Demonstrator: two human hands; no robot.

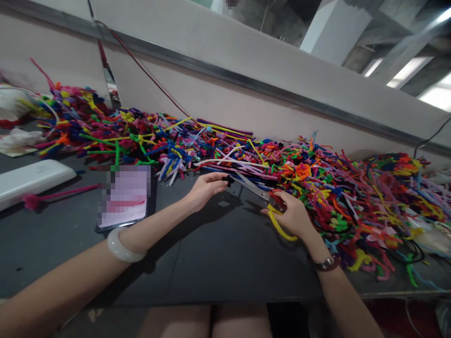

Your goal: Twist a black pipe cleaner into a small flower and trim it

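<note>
My left hand (206,191) is closed in a pinch on a small black fuzzy piece (229,180), apparently pipe cleaner. My right hand (293,215) grips scissors (259,190) with a red handle, the metal blades pointing left at the black piece. Whether the blades touch it I cannot make out. A curved yellow strip (280,227) hangs below the right hand; it may be the other handle or a separate piece. Just beyond both hands lies a long heap of coloured pipe cleaners (246,155).
A phone (124,199) lies left of my left forearm. Farther left are a white oblong device (35,180) and a magenta pipe cleaner (66,191) with a fuzzy end. The dark tabletop (225,267) meets a pale partition (218,89) behind the heap.
</note>
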